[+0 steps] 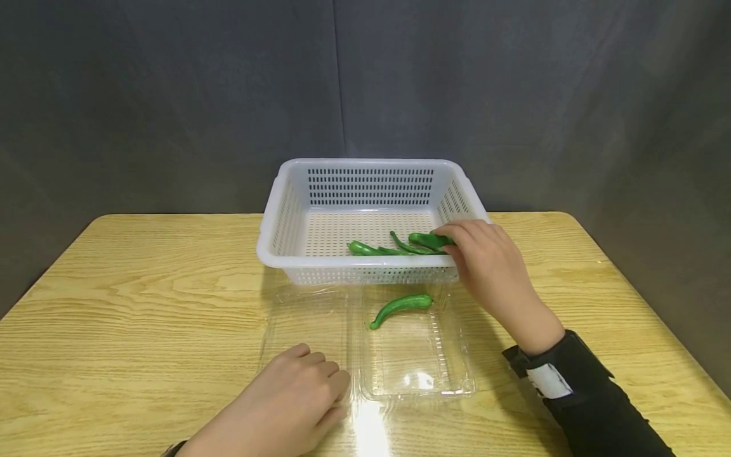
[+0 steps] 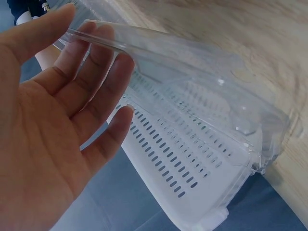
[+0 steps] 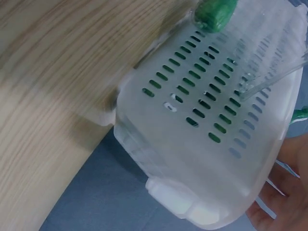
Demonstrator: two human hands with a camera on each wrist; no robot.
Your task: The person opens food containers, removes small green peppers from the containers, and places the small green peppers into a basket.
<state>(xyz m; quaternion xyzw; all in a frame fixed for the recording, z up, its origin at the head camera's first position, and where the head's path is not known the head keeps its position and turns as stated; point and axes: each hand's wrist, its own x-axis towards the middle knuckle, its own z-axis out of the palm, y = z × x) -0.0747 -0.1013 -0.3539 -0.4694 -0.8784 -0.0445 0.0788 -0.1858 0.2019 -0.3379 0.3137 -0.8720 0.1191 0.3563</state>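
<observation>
My right hand [image 1: 491, 270] reaches over the front right of a white slotted basket [image 1: 365, 261] and pinches a green chili pepper [image 1: 422, 239] between thumb and fingers. Several more green peppers [image 1: 363, 248] lie along the basket's front side. In front of it, a clear plastic clamshell box [image 1: 400, 374] lies unfolded, with one curved green pepper [image 1: 402, 307] in its right half. My left hand [image 1: 288, 400] is at the near edge of the left half. In the left wrist view its fingers [image 2: 98, 89] bend loosely at the clear plastic edge, thumb apart.
Everything stands on a wood-grain table [image 1: 154, 304]. Behind the table hangs a dark grey curtain [image 1: 228, 95]. The basket's raised rim [image 1: 371, 163] surrounds the peppers, and its front wall stands right at the clamshell's far edge.
</observation>
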